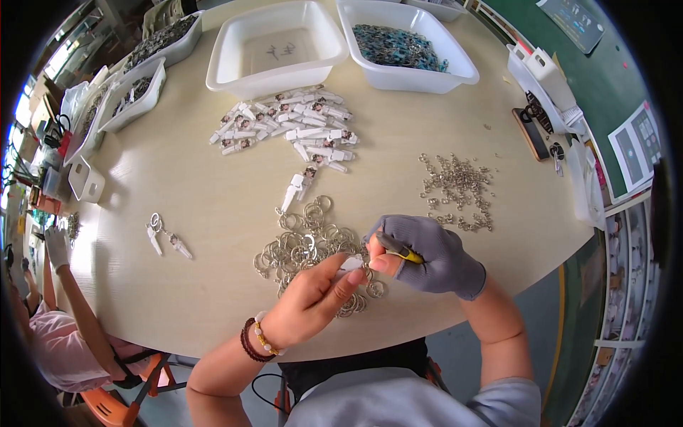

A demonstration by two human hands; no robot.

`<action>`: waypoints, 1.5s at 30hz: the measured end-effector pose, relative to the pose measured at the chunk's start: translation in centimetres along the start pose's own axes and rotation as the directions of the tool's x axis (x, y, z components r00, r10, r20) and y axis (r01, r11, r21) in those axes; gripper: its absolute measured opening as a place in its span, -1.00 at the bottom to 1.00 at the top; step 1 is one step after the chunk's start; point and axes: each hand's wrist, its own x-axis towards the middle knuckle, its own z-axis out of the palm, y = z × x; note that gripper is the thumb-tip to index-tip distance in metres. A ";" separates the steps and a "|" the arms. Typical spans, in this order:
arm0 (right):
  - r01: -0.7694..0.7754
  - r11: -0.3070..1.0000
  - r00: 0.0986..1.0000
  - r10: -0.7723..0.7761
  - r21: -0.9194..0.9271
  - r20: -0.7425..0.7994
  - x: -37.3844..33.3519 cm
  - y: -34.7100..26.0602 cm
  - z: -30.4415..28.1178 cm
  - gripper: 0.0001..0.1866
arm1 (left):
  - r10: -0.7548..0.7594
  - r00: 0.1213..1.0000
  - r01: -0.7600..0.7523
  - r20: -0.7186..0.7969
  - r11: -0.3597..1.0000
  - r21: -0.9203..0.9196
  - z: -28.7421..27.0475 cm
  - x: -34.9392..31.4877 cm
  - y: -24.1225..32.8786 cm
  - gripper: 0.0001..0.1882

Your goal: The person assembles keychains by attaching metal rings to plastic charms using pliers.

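Grip of bare left hand (309, 300) closed, thumb and fingers pinching small flat white piece (350, 265) at near side of silver metal ring heap (284, 250). Grey-gloved right hand (437, 252): grip closed around black-and-yellow hand tool (400, 249), tip not distinguishable. Judged risk: loosened pinch or tool slip could scuff the piece or drop it among the rings. Beyond, on pale counter (178, 299): tiny silver links (459, 179) at right, then piled white figure-shaped charms (302, 115).

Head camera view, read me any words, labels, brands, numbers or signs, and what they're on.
No text reads clearly.
White tub: handwritten marks inside, too unclear to read.
White sheet at right: print too small to read.
Grey sheet at top right: too blurred to read.
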 end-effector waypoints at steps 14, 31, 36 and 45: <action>-0.156 0.987 0.967 0.160 -0.036 0.200 0.2 -0.5 -0.4 -0.85 | 0.257 0.963 -0.260 0.080 0.810 0.526 -1.7 -0.1 1.1 -0.88; 0.031 0.975 0.966 0.028 -0.222 0.258 -0.1 0.1 0.1 -0.80 | 0.202 0.977 -0.211 0.071 0.844 0.493 -1.4 -0.1 0.2 -0.76; -0.239 0.971 0.931 0.222 0.026 0.288 0.2 -0.7 0.2 -0.82 | 0.461 0.886 -0.383 0.052 0.665 0.641 -1.2 0.0 0.2 -0.80; -0.023 1.000 0.888 0.026 -0.013 0.460 -0.2 0.1 0.6 -0.81 | 0.438 0.819 -0.574 0.372 0.597 0.560 -2.2 0.0 0.7 -0.87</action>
